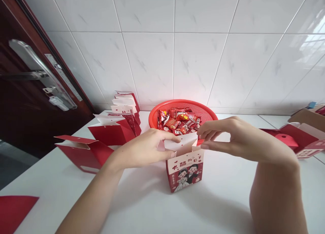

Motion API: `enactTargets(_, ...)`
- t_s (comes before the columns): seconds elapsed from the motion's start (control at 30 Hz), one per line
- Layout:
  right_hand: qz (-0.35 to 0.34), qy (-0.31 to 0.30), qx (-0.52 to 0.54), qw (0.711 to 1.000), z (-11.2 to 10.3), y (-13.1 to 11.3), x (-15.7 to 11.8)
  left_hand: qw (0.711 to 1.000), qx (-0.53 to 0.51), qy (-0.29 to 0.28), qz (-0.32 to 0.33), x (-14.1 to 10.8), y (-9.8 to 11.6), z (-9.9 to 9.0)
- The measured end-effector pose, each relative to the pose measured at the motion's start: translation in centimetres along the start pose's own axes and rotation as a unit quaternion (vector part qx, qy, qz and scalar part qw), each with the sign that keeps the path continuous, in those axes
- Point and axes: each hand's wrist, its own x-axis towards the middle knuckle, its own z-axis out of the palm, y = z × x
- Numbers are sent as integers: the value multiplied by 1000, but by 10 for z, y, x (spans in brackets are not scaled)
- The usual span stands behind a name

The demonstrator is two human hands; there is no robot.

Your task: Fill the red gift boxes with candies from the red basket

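A small red and cream paper box point(186, 173) with a cartoon couple on its front stands upright on the white table, its top flaps raised. My left hand point(152, 146) is at the box's left top edge, thumb and fingers apart around the flap. On the other side, my right hand point(225, 137) is by the right top corner, its fingers and thumb spread. Neither hand is closed round anything. Just behind the box sits a red mesh basket point(209, 116) with many wrapped candies point(180, 120) inside.
Several red boxes point(109, 132) stand in a row at the left, near a dark door point(22, 102). More red packaging point(291, 139) and a brown carton point(307, 120) lie at the right. A red piece point(16, 210) is at the lower left. Behind is a tiled wall point(198, 64).
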Motion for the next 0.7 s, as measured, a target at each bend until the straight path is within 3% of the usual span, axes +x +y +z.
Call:
enactTargets(0.1, 76, -45, -43, 995, 1, 9, 2, 1000, -28, -9, 2, 1, 0, -1)
enactTargets(0.2, 136, -83, -85, 984, 9, 11, 14, 999, 10, -26, 27, -1, 5, -1)
enactTargets(0.4, 103, -128, -49, 985, 21, 9, 38, 990, 133, 8, 53, -3, 5, 6)
enactTargets(0.57, 107, -120, -61, 985, 27, 14, 44, 987, 157, 26, 15, 8, -3, 6)
enactTargets(0.7, 109, -159, 5, 981, 25, 20, 42, 989, 143, 12, 37, 13, -7, 4)
